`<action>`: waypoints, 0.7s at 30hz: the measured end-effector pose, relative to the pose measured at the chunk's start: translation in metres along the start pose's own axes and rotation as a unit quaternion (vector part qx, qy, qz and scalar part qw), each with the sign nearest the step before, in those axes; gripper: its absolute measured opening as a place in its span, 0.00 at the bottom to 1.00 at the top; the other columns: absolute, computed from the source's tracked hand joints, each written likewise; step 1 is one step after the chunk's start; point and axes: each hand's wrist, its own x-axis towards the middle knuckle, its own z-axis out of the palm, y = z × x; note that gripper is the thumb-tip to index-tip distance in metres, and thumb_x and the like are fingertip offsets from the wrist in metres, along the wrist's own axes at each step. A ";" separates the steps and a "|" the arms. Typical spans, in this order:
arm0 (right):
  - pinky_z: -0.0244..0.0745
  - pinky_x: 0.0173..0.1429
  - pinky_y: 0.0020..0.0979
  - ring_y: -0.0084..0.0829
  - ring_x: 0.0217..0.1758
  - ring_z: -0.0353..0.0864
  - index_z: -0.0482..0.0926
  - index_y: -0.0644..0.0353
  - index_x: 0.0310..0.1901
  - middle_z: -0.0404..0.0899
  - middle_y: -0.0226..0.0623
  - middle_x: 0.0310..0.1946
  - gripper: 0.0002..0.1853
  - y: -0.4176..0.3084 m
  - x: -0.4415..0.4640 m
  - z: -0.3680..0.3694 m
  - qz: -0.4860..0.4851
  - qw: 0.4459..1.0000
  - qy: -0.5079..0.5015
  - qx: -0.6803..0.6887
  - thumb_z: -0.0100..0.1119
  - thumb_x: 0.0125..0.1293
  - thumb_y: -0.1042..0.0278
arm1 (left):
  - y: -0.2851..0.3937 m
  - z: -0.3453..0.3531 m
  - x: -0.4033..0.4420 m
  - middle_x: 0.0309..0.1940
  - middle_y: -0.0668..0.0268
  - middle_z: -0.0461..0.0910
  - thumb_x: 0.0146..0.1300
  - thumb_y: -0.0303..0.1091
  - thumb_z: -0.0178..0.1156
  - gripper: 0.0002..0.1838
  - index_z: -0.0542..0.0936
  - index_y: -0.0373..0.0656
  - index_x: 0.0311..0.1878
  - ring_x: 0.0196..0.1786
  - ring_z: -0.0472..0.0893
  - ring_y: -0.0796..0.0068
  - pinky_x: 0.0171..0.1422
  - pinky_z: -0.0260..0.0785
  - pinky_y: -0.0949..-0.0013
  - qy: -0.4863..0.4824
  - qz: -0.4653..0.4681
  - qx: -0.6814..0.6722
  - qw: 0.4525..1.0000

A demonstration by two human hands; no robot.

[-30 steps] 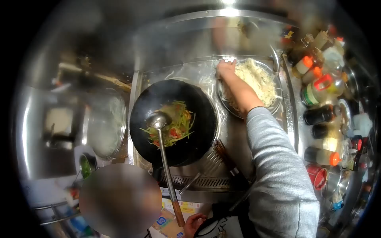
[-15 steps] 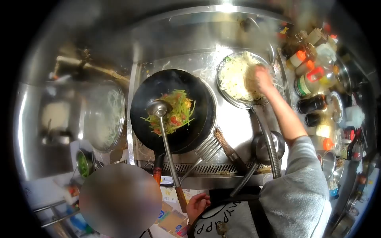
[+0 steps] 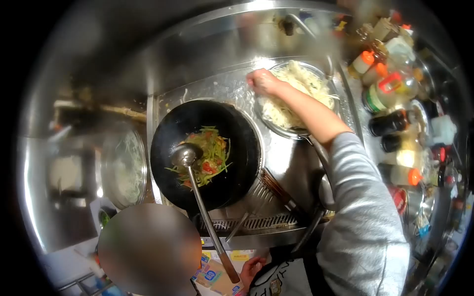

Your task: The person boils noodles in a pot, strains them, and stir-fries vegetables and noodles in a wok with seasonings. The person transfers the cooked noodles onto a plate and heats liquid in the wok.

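My right hand (image 3: 263, 81) is over the upper left rim of a round pan (image 3: 276, 129) heaped with pale shredded food (image 3: 297, 81). Its fingers look curled together; whatever they hold is hidden. My forearm crosses above the shreds. Low in the view, my left hand (image 3: 253, 269) is beside the wooden end of a ladle (image 3: 212, 232), apart from it, with loosely bent fingers and nothing visible in them. The ladle's bowl rests in a black wok (image 3: 165, 170) that holds green strips and red pieces (image 3: 212, 158).
Sauce bottles (image 3: 380, 98) crowd the right side. A wire skimmer (image 3: 259, 195) and a bamboo brush (image 3: 279, 190) lie right of the wok. Left of it is a bowl of pale strips (image 3: 144, 167). A blurred round patch covers the lower left.
My right hand has moved left across the shreds to the pan's upper left rim. The view has shifted. The ladle still rests in the wok.
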 end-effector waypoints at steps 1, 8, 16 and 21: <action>0.71 0.35 0.44 0.46 0.29 0.78 0.75 0.61 0.23 0.76 0.48 0.22 0.02 0.002 -0.022 -0.024 0.028 0.999 -0.021 0.000 0.52 0.47 0.78 | 0.007 0.006 0.002 0.42 0.58 0.79 0.64 0.28 0.58 0.15 0.72 0.33 0.53 0.42 0.78 0.74 0.52 0.71 0.70 -0.003 0.010 -0.017 1.000; 0.67 0.62 0.45 0.52 0.55 0.73 0.70 0.66 0.58 0.76 0.55 0.49 0.38 0.097 -0.076 -0.073 0.243 0.964 0.041 -0.100 0.65 0.52 0.44 | 0.023 0.007 0.012 0.45 0.57 0.78 0.66 0.29 0.56 0.16 0.71 0.32 0.54 0.48 0.78 0.70 0.55 0.71 0.68 -0.081 -0.008 0.042 0.996; 0.42 0.74 0.49 0.52 0.65 0.63 0.64 0.64 0.59 0.71 0.61 0.52 0.38 0.006 -0.118 -0.083 0.171 0.972 -0.110 -0.116 0.56 0.57 0.39 | 0.026 0.009 -0.002 0.45 0.58 0.77 0.67 0.29 0.55 0.16 0.71 0.32 0.55 0.43 0.78 0.74 0.52 0.71 0.71 -0.063 0.008 0.035 0.997; 0.52 0.69 0.47 0.48 0.62 0.67 0.65 0.63 0.62 0.75 0.55 0.48 0.38 0.002 -0.194 -0.134 0.113 0.982 -0.108 -0.106 0.60 0.56 0.44 | 0.040 0.012 -0.007 0.44 0.59 0.77 0.67 0.30 0.56 0.15 0.72 0.33 0.53 0.42 0.78 0.74 0.51 0.71 0.71 -0.076 0.022 0.013 0.997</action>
